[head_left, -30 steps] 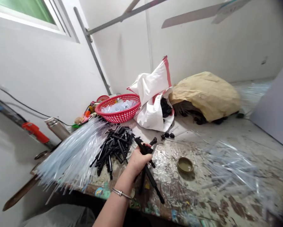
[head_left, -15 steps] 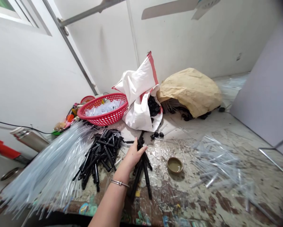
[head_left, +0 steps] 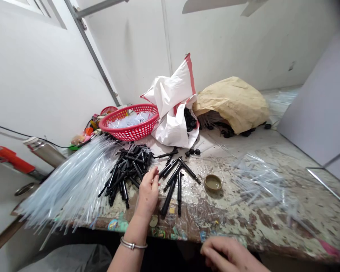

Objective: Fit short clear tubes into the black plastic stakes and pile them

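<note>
My left hand (head_left: pixel 148 189), with a silver bangle at the wrist, is over the table between a pile of black plastic tubes (head_left: pixel 127 166) and a looser group of black tubes (head_left: pixel 179 189). Its fingers are extended, and nothing shows in its grasp. At the front edge of the table is my right hand (head_left: pixel 225 253), its fingers curled; whatever they hold, if anything, is hidden. A small round dish of liquid (head_left: pixel 213 183) sits right of the loose tubes.
Long clear tubes (head_left: pixel 70 177) spread at the left; short clear tubes (head_left: pixel 263 181) lie right. Behind are a red basket (head_left: pixel 130 132), a white sack (head_left: pixel 172 124) with black parts, and a brown paper cover (head_left: pixel 235 102). A metal flask (head_left: pixel 46 151) leans at the left.
My left hand has drawn back and left from the loose black tubes, which now lie more spread out. My right hand has come into view at the bottom. The view has shifted a little.
</note>
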Demonstrator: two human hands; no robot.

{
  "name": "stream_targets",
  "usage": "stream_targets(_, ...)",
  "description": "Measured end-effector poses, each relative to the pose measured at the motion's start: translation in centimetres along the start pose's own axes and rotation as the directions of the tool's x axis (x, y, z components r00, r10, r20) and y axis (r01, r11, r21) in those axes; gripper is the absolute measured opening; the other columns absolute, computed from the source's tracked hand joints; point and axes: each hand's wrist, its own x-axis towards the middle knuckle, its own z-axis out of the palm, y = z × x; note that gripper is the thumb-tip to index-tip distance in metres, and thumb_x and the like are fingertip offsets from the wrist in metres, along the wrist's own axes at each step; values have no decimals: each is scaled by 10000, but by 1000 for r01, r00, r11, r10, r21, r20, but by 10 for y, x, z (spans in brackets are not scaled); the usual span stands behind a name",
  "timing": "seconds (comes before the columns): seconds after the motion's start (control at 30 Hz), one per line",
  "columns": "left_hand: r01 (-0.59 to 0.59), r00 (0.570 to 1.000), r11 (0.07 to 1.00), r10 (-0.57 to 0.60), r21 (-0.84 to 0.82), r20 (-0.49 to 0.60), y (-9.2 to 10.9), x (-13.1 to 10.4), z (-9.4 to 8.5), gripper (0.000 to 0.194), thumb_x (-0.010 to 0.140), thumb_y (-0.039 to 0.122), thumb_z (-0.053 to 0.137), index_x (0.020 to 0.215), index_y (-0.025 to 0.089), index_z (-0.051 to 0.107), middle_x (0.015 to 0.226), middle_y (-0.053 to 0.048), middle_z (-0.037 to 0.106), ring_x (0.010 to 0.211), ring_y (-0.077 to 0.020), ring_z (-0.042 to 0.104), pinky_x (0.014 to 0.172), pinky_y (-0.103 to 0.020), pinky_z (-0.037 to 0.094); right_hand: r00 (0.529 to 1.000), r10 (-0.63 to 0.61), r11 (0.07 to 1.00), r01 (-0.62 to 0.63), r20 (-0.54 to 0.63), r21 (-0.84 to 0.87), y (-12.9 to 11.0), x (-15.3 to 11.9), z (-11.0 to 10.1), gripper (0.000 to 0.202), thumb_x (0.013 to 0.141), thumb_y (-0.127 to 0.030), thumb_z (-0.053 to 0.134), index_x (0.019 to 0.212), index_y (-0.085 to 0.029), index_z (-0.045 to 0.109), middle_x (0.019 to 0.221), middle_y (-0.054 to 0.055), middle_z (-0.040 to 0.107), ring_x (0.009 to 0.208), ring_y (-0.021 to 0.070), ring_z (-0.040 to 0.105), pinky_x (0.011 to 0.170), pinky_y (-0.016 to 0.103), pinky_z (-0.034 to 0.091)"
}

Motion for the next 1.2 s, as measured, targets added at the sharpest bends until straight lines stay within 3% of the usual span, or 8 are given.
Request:
stream_targets(0.13,14,997,1000,-15,-12,-78,-4,-27,-5,323,790,305,553,1082,184,617,1045,-101,641,951,-218,596,836,-344,466,988,-71,991,53,-138,-126,-30,44,-8,222,883,-274,366,946,-187,560,736,11,621,662,131,567,624,225,406)
stream_targets(0.4,126,992,977,-127,-171,7,-13,-49,-1,295,743,351,612,987,191,658,945,-91,665,855,-217,618,714,-311,494,941,-2,833,-186,-338,-521,-38,120,2,401,790,-260,451,1177,-164,411,938,102,651,855,240,613,687,296,379)
stream_targets(0.57,267,959,935,-233,-235,162,-16,-48,8,372,715,380,635,1004,145,641,946,-109,665,811,-221,622,625,-302,508,928,45,870,-218,-370,-443,-35,120,-5,407,764,-223,461,1162,-184,387,868,74,657,785,211,617,633,262,358)
stream_targets(0.7,379,920,831,-290,-407,263,-9,-46,18,461,689,412,676,1062,147,621,1035,-118,651,834,-206,638,745,-328,516,908,57,913,-215,-414,-348,-42,105,-2,441,757,-202,470,1181,-183,352,744,23,629,666,165,587,574,231,333)
stream_targets(0.9,495,869,664,-374,-560,325,9,-45,30,586,657,391,728,1178,188,551,903,-47,676,747,-143,624,684,-239,503,928,-106,928,-38,-358,-371,-63,66,14,427,748,-224,514,1156,-214,388,829,6,635,682,155,589,598,232,361)
stream_targets(0.97,461,887,650,-347,-604,304,11,-44,30,565,657,381,729,1161,192,557,819,-14,650,644,-103,583,577,-195,485,929,-135,948,20,-344,-318,-60,53,3,328,792,-273,512,1105,-223,428,791,-8,627,644,143,570,582,232,377)
stream_targets(1.07,429,903,624,-315,-653,292,10,-44,25,590,668,377,719,1204,227,520,762,12,598,535,-68,493,403,-146,396,897,-50,978,-45,-440,-204,-42,37,-41,202,905,-352,370,893,-213,516,766,16,610,627,138,543,563,243,411)
stream_targets(1.2,444,895,614,-337,-653,293,1,-45,23,610,664,375,720,1224,249,512,732,21,564,481,-46,414,328,-109,303,749,87,918,-316,-657,-239,-8,37,-126,265,903,-292,379,753,-167,558,815,68,599,774,188,551,712,332,449)
